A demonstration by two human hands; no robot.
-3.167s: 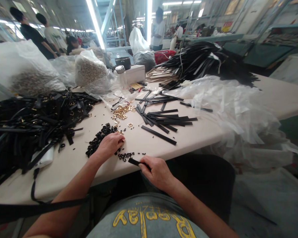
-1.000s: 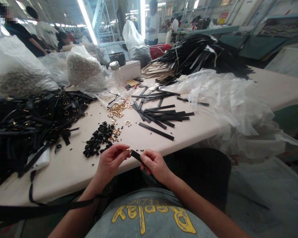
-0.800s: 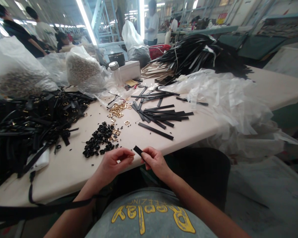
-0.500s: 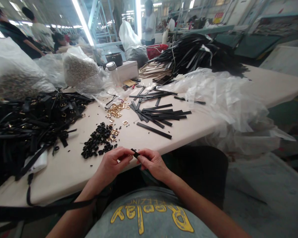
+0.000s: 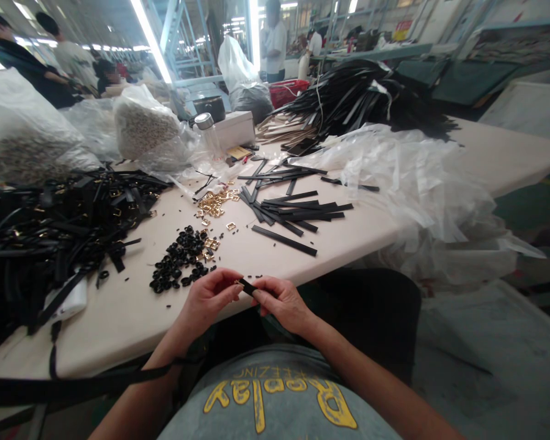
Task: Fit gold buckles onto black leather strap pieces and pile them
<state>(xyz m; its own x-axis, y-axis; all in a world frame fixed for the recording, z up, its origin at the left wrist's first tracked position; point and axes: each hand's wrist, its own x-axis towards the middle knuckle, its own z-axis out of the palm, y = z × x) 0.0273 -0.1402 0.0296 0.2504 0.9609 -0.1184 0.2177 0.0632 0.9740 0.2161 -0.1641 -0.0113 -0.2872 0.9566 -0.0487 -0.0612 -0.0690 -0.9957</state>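
Observation:
My left hand (image 5: 207, 299) and my right hand (image 5: 280, 300) meet at the near edge of the table (image 5: 132, 305). Between their pinched fingertips is the end of a short black strap (image 5: 247, 286). My left fingertips also pinch a small gold piece against that end; it is too small to name for sure. Just beyond my left hand lies a heap of small black loops (image 5: 178, 258) with a few gold buckles (image 5: 211, 244) mixed in. More gold buckles (image 5: 215, 203) lie farther back, beside a scatter of cut black straps (image 5: 293, 214).
A big pile of black straps with gold fittings (image 5: 50, 226) covers the left of the table. Crumpled clear plastic sleeves (image 5: 417, 189) spill over the right edge. Bags of hardware (image 5: 144, 128), a jar (image 5: 208, 137) and a white box (image 5: 236, 128) stand behind. People work at tables in the background.
My left hand came off the black loop heap and rose to meet my right hand. Both hands now pinch the strap end, which has been turned slightly between them.

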